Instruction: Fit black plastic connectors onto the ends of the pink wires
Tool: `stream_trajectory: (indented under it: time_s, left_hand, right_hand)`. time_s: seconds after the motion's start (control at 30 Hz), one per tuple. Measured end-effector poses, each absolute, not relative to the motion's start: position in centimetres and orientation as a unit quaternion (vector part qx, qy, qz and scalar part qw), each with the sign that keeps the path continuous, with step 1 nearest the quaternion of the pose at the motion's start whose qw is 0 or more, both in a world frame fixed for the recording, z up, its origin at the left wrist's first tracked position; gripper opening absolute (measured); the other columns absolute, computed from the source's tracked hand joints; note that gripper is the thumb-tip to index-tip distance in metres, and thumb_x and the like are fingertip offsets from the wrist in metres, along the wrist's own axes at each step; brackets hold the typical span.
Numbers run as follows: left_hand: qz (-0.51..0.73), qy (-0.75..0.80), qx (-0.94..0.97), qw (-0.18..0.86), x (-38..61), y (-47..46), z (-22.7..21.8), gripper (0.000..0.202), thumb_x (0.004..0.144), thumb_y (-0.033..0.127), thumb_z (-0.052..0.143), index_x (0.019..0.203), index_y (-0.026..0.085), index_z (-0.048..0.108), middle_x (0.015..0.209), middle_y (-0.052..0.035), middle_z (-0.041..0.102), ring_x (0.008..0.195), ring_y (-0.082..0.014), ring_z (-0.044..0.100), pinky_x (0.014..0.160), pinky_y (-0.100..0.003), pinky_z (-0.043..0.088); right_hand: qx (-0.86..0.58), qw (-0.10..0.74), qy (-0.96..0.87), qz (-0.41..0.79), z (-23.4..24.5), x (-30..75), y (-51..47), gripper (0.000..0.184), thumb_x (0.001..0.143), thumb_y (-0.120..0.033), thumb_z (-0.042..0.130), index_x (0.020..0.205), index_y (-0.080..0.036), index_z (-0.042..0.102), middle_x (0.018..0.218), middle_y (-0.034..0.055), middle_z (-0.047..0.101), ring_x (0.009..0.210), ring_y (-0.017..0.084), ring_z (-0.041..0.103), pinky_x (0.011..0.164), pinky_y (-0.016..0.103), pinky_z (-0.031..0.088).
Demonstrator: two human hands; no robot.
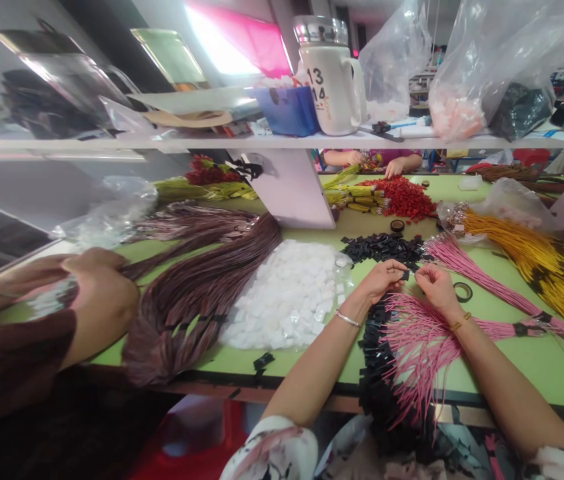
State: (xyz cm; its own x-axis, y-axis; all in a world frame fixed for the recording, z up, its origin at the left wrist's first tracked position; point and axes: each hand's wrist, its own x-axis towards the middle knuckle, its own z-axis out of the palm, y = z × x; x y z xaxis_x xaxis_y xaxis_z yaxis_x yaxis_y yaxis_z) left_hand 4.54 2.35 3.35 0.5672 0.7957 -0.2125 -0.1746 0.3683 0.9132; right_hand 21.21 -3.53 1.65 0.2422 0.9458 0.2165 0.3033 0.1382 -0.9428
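My left hand point(385, 280) pinches a small black plastic connector housing point(405, 274) between thumb and fingertips. Close beside it, my right hand point(436, 288) is closed in a pinch on the thin end of a pink wire, mostly hidden by the fingers. Below both hands a bundle of pink wires point(419, 347) fans out over the table edge. Many of its wires end in black housings point(377, 353) that hang in a row. Beyond my hands lies a heap of loose black housings point(385, 248), next to more pink wires point(487, 275) with shiny metal tips.
A black tape roll point(463, 292) lies right of my right hand. White connectors point(282, 293) and brown wire bundles point(187, 300) cover the left; yellow wires point(537, 253) the right. A shelf point(242, 144) holds a lidded mug point(335, 87). Co-workers sit at left and opposite.
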Motion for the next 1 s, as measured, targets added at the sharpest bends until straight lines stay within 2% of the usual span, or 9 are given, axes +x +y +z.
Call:
stream_trajectory:
  time_s: [0.17, 0.33, 0.5, 0.6, 0.67, 0.73, 0.83, 0.93, 1.0]
  left_hand:
    - [0.325, 0.37, 0.52, 0.698, 5.3, 2.1, 3.2, 0.013, 0.073, 0.016, 0.072, 0.083, 0.012, 0.065, 0.064, 0.0013, 0.061, 0.055, -0.0087, 0.057, 0.056, -0.021, 0.043]
    - [0.347, 0.395, 0.514, 0.678, 6.0, 1.9, 3.0, 0.01, 0.074, 0.016, 0.07, 0.082, 0.013, 0.065, 0.062, 0.002, 0.06, 0.054, -0.008, 0.055, 0.055, -0.02, 0.042]
    - [0.27, 0.398, 0.593, 0.646, 5.0, 2.4, 3.8, 0.008, 0.074, 0.016, 0.064, 0.081, 0.015, 0.067, 0.059, 0.0025, 0.059, 0.054, -0.0099, 0.056, 0.058, -0.022, 0.044]
    - [0.203, 0.425, 0.718, 0.513, 4.3, 3.2, 4.6, 0.011, 0.067, 0.008, 0.062, 0.069, 0.017, 0.068, 0.057, 0.0016, 0.06, 0.061, -0.0132, 0.057, 0.065, -0.024, 0.045]
    - [0.177, 0.461, 0.773, 0.398, 4.6, 3.5, 4.9, 0.015, 0.06, 0.004, 0.064, 0.055, 0.018, 0.063, 0.056, -0.0012, 0.059, 0.069, -0.0177, 0.06, 0.072, -0.027, 0.046]
    - [0.175, 0.49, 0.793, 0.317, 5.8, 3.6, 4.9, 0.021, 0.057, 0.004, 0.068, 0.048, 0.018, 0.057, 0.058, -0.0061, 0.06, 0.078, -0.0234, 0.063, 0.079, -0.031, 0.046]
    - [0.18, 0.46, 0.826, 0.271, 8.4, 3.4, 4.4, 0.021, 0.064, 0.012, 0.072, 0.051, 0.018, 0.057, 0.071, -0.0136, 0.065, 0.085, -0.0278, 0.064, 0.084, -0.035, 0.047]
    - [0.177, 0.41, 0.848, 0.287, 10.7, 3.3, 3.5, 0.011, 0.07, 0.015, 0.07, 0.062, 0.018, 0.063, 0.076, -0.0114, 0.067, 0.081, -0.0252, 0.064, 0.082, -0.033, 0.047]
    - [0.172, 0.393, 0.85, 0.305, 11.6, 3.3, 2.9, 0.006, 0.07, 0.016, 0.071, 0.07, 0.019, 0.065, 0.076, -0.0088, 0.067, 0.08, -0.0239, 0.064, 0.081, -0.031, 0.047]
  right_hand:
    - [-0.591, 0.523, -0.531, 0.308, 1.2, 20.9, -3.2, 0.018, 0.073, -0.035, 0.06, 0.066, -0.019, 0.059, 0.056, -0.003, 0.05, 0.054, 0.013, 0.041, 0.054, 0.027, 0.034]
    - [-0.581, 0.522, -0.536, 0.321, 0.8, 21.2, -3.1, 0.022, 0.078, -0.037, 0.06, 0.065, -0.02, 0.058, 0.058, -0.0022, 0.052, 0.055, 0.013, 0.043, 0.055, 0.027, 0.035]
    - [-0.573, 0.548, -0.518, 0.321, 1.2, 21.3, -3.4, 0.025, 0.078, -0.041, 0.064, 0.064, -0.021, 0.058, 0.058, -0.0013, 0.054, 0.056, 0.014, 0.044, 0.053, 0.027, 0.035]
    - [-0.537, 0.65, -0.39, 0.369, 1.8, 21.4, -3.3, 0.03, 0.079, -0.047, 0.063, 0.066, -0.022, 0.054, 0.054, -0.0036, 0.047, 0.049, 0.012, 0.039, 0.048, 0.026, 0.033]
    - [-0.494, 0.705, -0.296, 0.415, 2.2, 21.5, -3.2, 0.031, 0.078, -0.047, 0.063, 0.066, -0.023, 0.049, 0.048, -0.0077, 0.034, 0.042, 0.009, 0.026, 0.042, 0.025, 0.025]
    - [-0.452, 0.73, -0.253, 0.447, 2.6, 21.6, -3.2, 0.031, 0.076, -0.041, 0.065, 0.065, -0.023, 0.042, 0.048, -0.0098, 0.027, 0.041, 0.008, 0.018, 0.039, 0.023, 0.018]
    - [-0.415, 0.744, -0.258, 0.456, 3.0, 21.3, -3.4, 0.031, 0.074, -0.034, 0.067, 0.07, -0.023, 0.038, 0.052, -0.0091, 0.035, 0.042, 0.008, 0.027, 0.04, 0.021, 0.023]
    - [-0.425, 0.739, -0.279, 0.443, 2.8, 21.0, -3.5, 0.029, 0.073, -0.036, 0.069, 0.079, -0.025, 0.043, 0.059, -0.0077, 0.047, 0.048, 0.009, 0.04, 0.044, 0.02, 0.032]
    - [-0.432, 0.732, -0.288, 0.441, 2.5, 20.9, -3.5, 0.032, 0.071, -0.039, 0.073, 0.082, -0.025, 0.046, 0.063, -0.0069, 0.05, 0.051, 0.009, 0.044, 0.045, 0.021, 0.035]
